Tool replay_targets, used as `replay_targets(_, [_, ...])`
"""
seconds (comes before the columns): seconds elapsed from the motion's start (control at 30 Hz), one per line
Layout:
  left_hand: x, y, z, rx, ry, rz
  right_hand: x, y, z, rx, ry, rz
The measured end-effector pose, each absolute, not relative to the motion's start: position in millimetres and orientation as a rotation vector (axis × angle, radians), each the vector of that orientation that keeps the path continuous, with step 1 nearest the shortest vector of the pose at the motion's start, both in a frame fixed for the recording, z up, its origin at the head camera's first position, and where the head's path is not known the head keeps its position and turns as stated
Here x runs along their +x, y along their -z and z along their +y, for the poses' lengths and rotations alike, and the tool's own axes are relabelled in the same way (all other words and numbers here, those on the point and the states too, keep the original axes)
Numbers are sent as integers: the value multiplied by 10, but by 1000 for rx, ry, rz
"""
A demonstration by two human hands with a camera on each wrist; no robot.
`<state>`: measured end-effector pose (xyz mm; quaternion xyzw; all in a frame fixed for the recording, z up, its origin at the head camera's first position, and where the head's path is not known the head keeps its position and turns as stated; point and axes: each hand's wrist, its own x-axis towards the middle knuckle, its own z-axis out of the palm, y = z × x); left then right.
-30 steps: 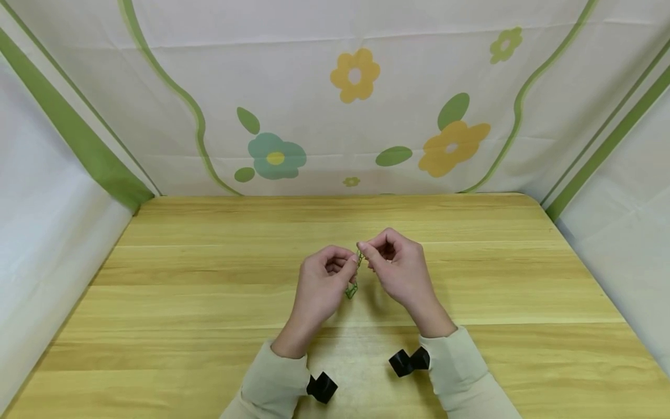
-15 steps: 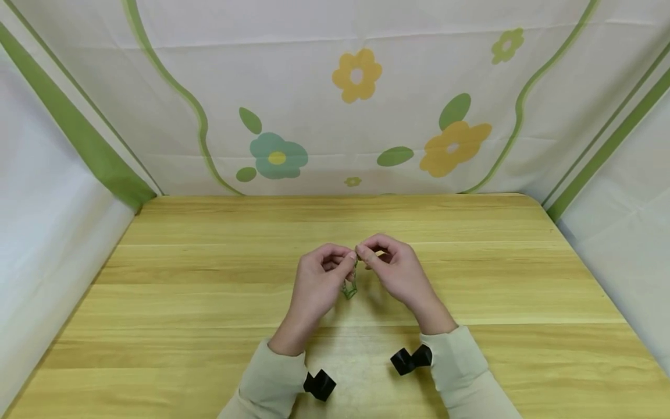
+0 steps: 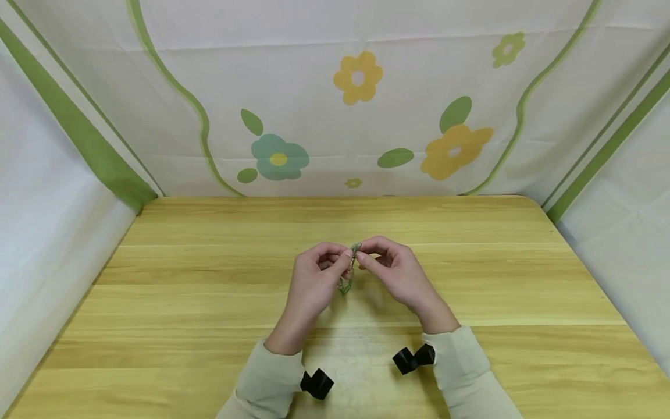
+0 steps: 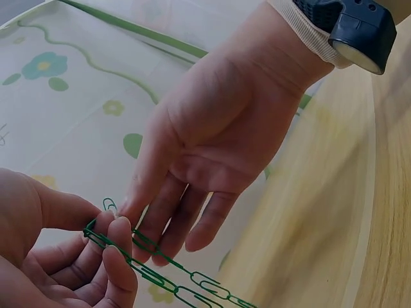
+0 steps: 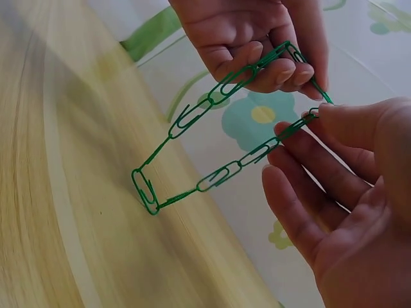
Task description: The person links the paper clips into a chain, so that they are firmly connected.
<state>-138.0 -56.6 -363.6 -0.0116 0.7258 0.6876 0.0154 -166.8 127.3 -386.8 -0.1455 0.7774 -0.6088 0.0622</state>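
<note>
A chain of linked green paper clips (image 5: 176, 197) hangs in a long loop between my two hands. My left hand (image 3: 314, 279) pinches one part of it between thumb and forefinger. My right hand (image 3: 400, 273) pinches another part, its thumb and fingertip very close to the left ones. In the left wrist view, the small end of a paper clip (image 4: 109, 205) pokes up between the fingertips. The right wrist view shows the loop sagging away from both hands, above the table. Where the ends meet, the fingertips hide part of the clips.
The wooden table (image 3: 183, 302) lies under both hands. Behind it hangs a white curtain (image 3: 314, 87) printed with flowers and leaves, and white cloth also closes off the left and right sides. A small black camera (image 3: 317, 384) sits on each wrist.
The right hand has come down slightly, and both hands' fingertips have drawn nearer each other. The hanging loop has shifted a little left, and a bit of chain now shows above the fingertips.
</note>
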Motion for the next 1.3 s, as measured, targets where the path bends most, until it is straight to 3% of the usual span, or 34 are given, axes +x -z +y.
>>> replay_targets(0.6, [-1391, 3639, -630, -117, -2079, 2245, -1665, 3866, 1342, -440, 1624, 2477])
replay_targets(1.0, [-1460, 3511, -830, 246, -1673, 2211, -1571, 3630, 1715, -500, 1633, 2384])
replay_targets(1.3, [-1871, 3973, -582, 163, -1292, 2695, -1880, 4011, 1732, -294, 1120, 2825])
